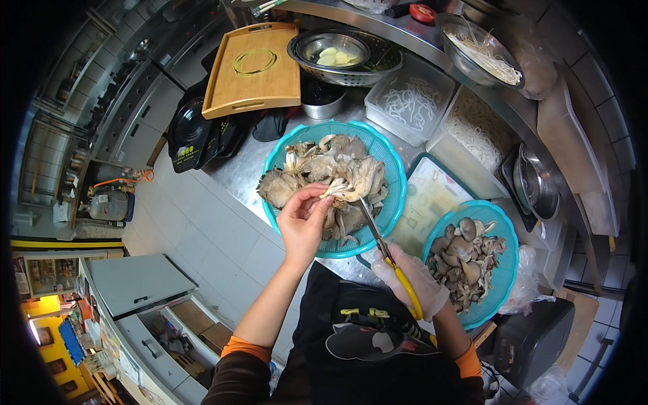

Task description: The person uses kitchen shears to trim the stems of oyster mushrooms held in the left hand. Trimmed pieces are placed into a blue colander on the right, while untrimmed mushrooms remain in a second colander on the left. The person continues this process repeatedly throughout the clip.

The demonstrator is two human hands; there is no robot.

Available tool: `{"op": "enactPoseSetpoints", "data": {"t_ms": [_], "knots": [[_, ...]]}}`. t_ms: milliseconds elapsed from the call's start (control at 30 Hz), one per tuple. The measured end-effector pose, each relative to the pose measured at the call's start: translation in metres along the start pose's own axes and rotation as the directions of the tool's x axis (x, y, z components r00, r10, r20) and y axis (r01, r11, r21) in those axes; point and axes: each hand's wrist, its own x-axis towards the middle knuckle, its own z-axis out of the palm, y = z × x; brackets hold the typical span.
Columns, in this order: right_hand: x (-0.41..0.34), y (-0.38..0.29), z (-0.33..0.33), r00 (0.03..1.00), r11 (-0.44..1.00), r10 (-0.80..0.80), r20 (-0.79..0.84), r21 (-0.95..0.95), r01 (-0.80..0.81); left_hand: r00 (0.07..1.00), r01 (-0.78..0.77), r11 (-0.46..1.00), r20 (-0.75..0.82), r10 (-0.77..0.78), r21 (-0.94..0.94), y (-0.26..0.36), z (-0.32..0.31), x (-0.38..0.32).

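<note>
A cluster of oyster mushrooms [354, 179] lies over the large turquoise plastic basket [399, 167], with more mushrooms under and around it. My bare left hand [305, 217] pinches the stem end of the cluster between thumb and fingertips. In my right hand [412, 283], which wears a clear plastic glove, are yellow-handled scissors [373, 228]. Their blades point up and left, and the tips touch the cluster's lower edge. Whether the blades are apart is hard to tell. A smaller turquoise basket [514, 263] to the right holds smaller mushroom pieces [466, 253].
Behind the large basket stand a wooden tray [288, 76], a metal colander [349, 78] with a bowl of pale slices, and a plastic container [405, 129] of white strands. A cutting board [422, 197] lies between the baskets. A noodle-filled container [458, 169] stands at the right.
</note>
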Motion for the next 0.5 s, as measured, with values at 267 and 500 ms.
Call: {"op": "enactPoseSetpoints", "data": {"t_ms": [267, 500], "knots": [[-0.007, -0.011, -0.005, 0.998, 0.997, -0.065, -0.014, 0.043, 0.065, 0.994, 0.006, 0.987, -0.102, -0.022, -0.16, 0.025, 0.011, 0.009], [-0.037, -0.022, -0.013, 0.994, 0.992, -0.084, -0.063, 0.088, 0.089, 0.954, -0.3, 0.953, 0.029, 0.299, 0.027, 0.049, 0.029, -0.006]]}}
